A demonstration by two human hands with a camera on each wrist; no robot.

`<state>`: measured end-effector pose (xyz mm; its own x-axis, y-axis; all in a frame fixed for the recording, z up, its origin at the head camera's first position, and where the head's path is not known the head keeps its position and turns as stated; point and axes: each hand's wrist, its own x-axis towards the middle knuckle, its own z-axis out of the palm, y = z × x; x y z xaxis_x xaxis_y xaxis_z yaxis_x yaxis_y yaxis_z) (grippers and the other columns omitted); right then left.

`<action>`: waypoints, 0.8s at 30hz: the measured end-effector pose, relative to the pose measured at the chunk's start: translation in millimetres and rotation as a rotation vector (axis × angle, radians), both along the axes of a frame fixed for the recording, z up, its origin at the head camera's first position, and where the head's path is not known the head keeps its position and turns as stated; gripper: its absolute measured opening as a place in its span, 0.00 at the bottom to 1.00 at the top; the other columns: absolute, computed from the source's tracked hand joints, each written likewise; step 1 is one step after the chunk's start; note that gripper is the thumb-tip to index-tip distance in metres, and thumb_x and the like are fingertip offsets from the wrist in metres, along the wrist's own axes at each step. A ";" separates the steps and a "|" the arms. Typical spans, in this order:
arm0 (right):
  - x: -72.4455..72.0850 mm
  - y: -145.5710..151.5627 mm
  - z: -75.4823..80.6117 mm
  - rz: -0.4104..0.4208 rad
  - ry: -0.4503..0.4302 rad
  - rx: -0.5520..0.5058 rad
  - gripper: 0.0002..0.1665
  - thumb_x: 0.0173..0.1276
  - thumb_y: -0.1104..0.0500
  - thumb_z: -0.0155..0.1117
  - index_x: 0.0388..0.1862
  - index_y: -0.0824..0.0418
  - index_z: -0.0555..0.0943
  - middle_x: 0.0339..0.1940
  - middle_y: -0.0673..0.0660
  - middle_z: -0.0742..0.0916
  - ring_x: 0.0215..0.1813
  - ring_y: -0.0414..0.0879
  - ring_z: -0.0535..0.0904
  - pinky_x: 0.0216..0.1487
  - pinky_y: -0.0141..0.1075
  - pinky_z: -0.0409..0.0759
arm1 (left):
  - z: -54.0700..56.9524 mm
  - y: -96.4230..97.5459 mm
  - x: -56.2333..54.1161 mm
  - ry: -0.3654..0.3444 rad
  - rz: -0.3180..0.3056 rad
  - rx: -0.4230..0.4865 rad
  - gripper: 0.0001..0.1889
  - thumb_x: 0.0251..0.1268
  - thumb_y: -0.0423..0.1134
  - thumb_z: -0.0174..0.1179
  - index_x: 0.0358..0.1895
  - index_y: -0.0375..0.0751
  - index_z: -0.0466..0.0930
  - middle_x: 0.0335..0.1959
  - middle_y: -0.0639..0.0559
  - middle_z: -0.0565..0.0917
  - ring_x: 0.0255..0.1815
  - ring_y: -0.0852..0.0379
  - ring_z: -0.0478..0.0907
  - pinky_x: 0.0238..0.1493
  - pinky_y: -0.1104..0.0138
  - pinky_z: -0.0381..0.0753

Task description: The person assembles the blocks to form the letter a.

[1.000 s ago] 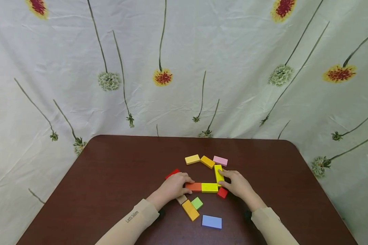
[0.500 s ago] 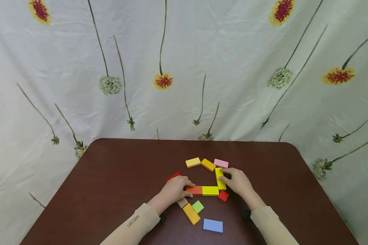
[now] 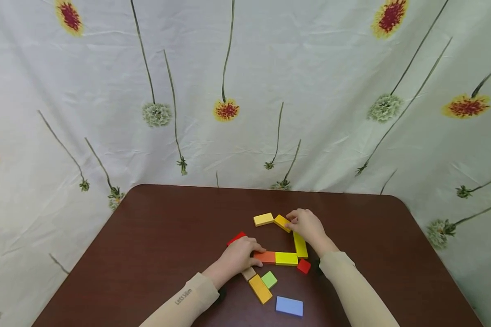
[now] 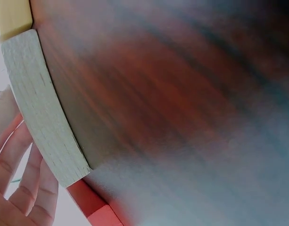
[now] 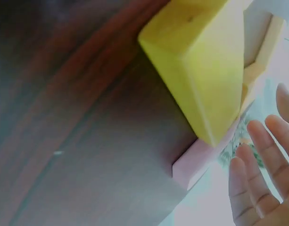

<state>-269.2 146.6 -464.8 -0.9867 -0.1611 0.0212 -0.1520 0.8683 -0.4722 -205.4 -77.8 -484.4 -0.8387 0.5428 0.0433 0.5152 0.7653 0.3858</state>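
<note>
In the head view my left hand (image 3: 239, 254) rests over the left end of an orange-red block (image 3: 266, 257), thumb and fingertips at its edges. Its relaxed fingers lie beyond a plain wooden block (image 4: 45, 108) in the left wrist view. My right hand (image 3: 308, 227) hovers over the far end of a bright yellow block (image 3: 300, 245), fingertips near an amber block (image 3: 282, 223). Those fingers are spread and hold nothing in the right wrist view, close to a pink block (image 5: 194, 162), which the hand hides in the head view.
Another yellow block (image 3: 286, 259) adjoins the orange-red one. A red block (image 3: 304, 266), a green block (image 3: 269, 279), an orange block (image 3: 260, 289) and a blue block (image 3: 289, 306) lie nearer. A pale yellow block (image 3: 263, 220) and another red block (image 3: 236, 238) lie on the dark table (image 3: 180, 227).
My right hand has left the side of the upright-lying yellow block and moved away from me, over its far end and the pink block. My left hand stays at the orange-red block.
</note>
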 end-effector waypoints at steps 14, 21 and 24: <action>-10.1 -13.5 0.0 0.062 -0.083 0.087 0.23 0.59 0.59 0.75 0.54 0.62 0.85 0.53 0.59 0.86 0.49 0.51 0.81 0.56 0.45 0.81 | -1.0 -0.3 1.0 -0.007 -0.003 -0.011 0.17 0.54 0.45 0.73 0.48 0.48 0.89 0.39 0.57 0.85 0.40 0.60 0.76 0.44 0.71 0.79; -16.5 -8.1 -0.9 0.085 -0.111 0.063 0.23 0.58 0.61 0.75 0.54 0.62 0.85 0.51 0.59 0.88 0.48 0.50 0.82 0.53 0.43 0.82 | -1.0 -0.9 0.1 -0.011 -0.006 -0.011 0.18 0.54 0.45 0.73 0.49 0.48 0.89 0.41 0.57 0.85 0.40 0.60 0.77 0.45 0.71 0.79; -19.6 -6.8 0.1 0.083 -0.136 0.052 0.23 0.58 0.61 0.75 0.55 0.61 0.85 0.51 0.59 0.88 0.48 0.50 0.82 0.53 0.42 0.82 | -1.0 -1.2 -0.6 -0.008 -0.007 -0.009 0.18 0.54 0.45 0.73 0.49 0.48 0.89 0.41 0.57 0.85 0.40 0.60 0.76 0.45 0.71 0.79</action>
<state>-288.7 139.8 -464.7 -0.9632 -0.2394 -0.1225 -0.1616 0.8794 -0.4478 -206.0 -79.0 -485.3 -0.8350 0.5493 0.0314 0.5176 0.7649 0.3834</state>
